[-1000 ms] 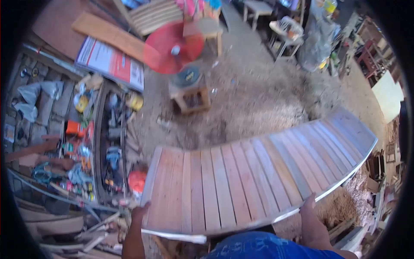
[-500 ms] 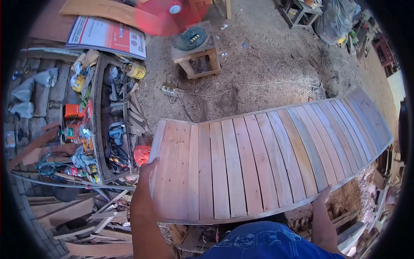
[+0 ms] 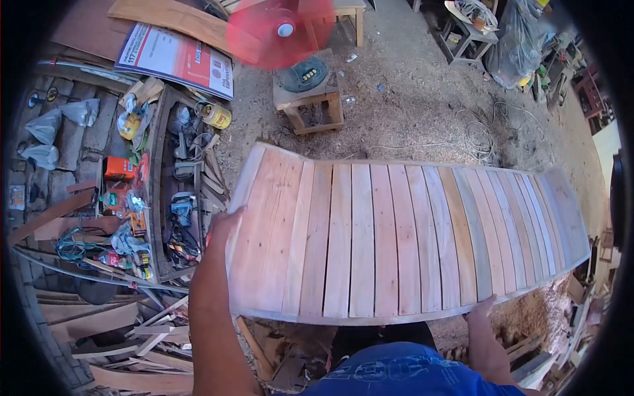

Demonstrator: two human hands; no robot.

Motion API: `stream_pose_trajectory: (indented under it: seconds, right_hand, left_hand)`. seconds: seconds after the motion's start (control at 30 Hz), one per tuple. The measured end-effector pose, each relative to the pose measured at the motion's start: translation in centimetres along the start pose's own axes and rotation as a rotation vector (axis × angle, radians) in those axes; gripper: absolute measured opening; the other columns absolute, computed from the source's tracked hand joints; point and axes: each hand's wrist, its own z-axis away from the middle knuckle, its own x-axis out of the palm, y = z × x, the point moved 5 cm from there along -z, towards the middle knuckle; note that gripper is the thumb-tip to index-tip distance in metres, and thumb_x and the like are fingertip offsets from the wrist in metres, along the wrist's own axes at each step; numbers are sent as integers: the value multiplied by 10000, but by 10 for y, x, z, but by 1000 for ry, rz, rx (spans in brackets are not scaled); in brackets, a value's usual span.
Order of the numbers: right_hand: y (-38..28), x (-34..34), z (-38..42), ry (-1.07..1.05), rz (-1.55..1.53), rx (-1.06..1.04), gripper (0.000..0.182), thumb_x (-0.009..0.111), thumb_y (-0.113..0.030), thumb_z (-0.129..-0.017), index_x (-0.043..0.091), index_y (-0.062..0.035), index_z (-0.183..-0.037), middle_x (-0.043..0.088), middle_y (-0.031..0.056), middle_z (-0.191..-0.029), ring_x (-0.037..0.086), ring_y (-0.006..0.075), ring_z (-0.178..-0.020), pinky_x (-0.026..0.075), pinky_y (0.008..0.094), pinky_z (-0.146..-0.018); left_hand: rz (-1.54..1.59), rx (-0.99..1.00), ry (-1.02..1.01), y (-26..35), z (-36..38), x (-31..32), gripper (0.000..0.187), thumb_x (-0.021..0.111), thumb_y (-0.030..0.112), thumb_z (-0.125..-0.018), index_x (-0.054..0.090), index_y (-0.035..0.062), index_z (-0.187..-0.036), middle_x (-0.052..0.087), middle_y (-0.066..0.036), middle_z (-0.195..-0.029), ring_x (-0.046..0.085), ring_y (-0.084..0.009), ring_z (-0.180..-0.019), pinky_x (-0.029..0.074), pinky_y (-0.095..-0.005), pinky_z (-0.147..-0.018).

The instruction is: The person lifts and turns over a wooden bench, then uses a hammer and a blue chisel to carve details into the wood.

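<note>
A long slatted wooden panel [image 3: 396, 244], bent upward at both ends like a lounger or bench top, spans the view in front of my body. At its left end my left hand [image 3: 226, 223] is wrapped round the edge, with the fingers partly hidden beneath. My right hand [image 3: 481, 309] grips the near long edge, right of the middle, its fingers hidden under the panel. Pale and reddish slats run crosswise with narrow gaps between them. The wide boards at the left end lie closest to my left hand.
A red fan [image 3: 285, 33] stands on a small wooden stool [image 3: 307, 99] beyond the panel. On the left, a cluttered bench [image 3: 158, 198] holds tools, bottles and bags. Scrap wood [image 3: 132, 330] is piled at lower left. A cable [image 3: 475, 142] lies coiled on the dusty floor.
The panel's left end has risen and swung away from me, with my left hand on it. Its right end has shifted slightly left and nearer. Both hands keep their grip.
</note>
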Motion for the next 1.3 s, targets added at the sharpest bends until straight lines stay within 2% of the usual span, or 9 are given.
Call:
stream_pose_trajectory:
  seconds: [0.2, 0.3, 0.37, 0.47, 0.7, 0.87, 1.13, 1.23, 1.3]
  right_hand:
    - [53, 20, -21, -154, -245, 113, 751, 374, -615, -899, 292, -159, -1489, 336, 136, -1505, 338, 326, -1368, 279, 530, -1111]
    - [77, 16, -43, -51, -186, 69, 720, 338, -596, -894, 362, -139, -1451, 396, 125, -1472, 408, 352, -1318, 320, 528, -1090]
    - [85, 27, -47, -230, -348, 40, 718, 359, -577, -898, 367, -113, -1447, 400, 138, -1467, 415, 355, -1309, 307, 489, -1108]
    - [68, 52, -6, -146, -461, 5, 635, 403, -469, -937, 398, -48, -1411, 453, 160, -1422, 438, 365, -1280, 315, 454, -1108]
    - [94, 25, -34, 136, -428, -24, 661, 400, -542, -946, 411, -61, -1399, 491, 160, -1395, 476, 356, -1263, 342, 459, -1098]
    - [88, 26, -39, -73, -577, 17, 663, 384, -583, -939, 415, -110, -1402, 483, 145, -1405, 484, 353, -1257, 363, 490, -1075]
    - [83, 13, -31, 31, -439, 59, 615, 518, -521, -907, 455, -103, -1354, 533, 128, -1330, 531, 334, -1191, 427, 512, -999]
    - [80, 11, -30, 32, -414, 61, 617, 574, -507, -875, 474, -101, -1328, 547, 134, -1297, 556, 333, -1152, 453, 547, -939]
    - [68, 17, -18, 44, -425, 48, 626, 592, -508, -860, 479, -98, -1319, 551, 140, -1284, 569, 336, -1130, 461, 573, -907]
  left_hand:
    - [-67, 174, 95, 75, -26, -10, 844, 702, 702, -676, 688, -104, -925, 697, -234, -951, 674, -306, -948, 506, -390, -828]
    - [-174, 231, 90, 73, -68, 6, 952, 613, 779, -688, 661, -104, -1041, 663, -261, -1085, 625, -346, -1085, 468, -401, -918]
    - [-275, 135, 27, 74, -76, 13, 1045, 579, 828, -665, 624, -113, -1118, 632, -259, -1166, 575, -353, -1161, 425, -394, -984]
    - [67, 226, -109, 42, -122, 45, 850, 662, 625, -786, 566, -86, -1242, 569, -218, -1291, 532, -284, -1196, 386, -350, -1033]
    - [-112, 82, -273, 57, -107, 56, 860, 619, 648, -807, 549, -81, -1258, 585, -213, -1259, 575, -301, -1131, 433, -387, -996]
    - [-25, 66, -284, 61, -103, 57, 862, 614, 645, -812, 546, -95, -1249, 574, -232, -1267, 575, -309, -1138, 439, -396, -993]
    - [142, 79, -242, 79, -80, 57, 866, 607, 640, -817, 541, -115, -1236, 560, -260, -1279, 576, -321, -1147, 446, -410, -989]
    - [-820, 444, 485, 129, -38, 76, 739, 543, 603, -880, 588, -107, -1078, 612, -236, -1111, 647, -361, -958, 528, -444, -806]
    - [-721, 713, 443, 132, -7, 150, 703, 580, 549, -886, 529, -86, -1182, 573, -229, -1171, 637, -366, -906, 522, -440, -790]
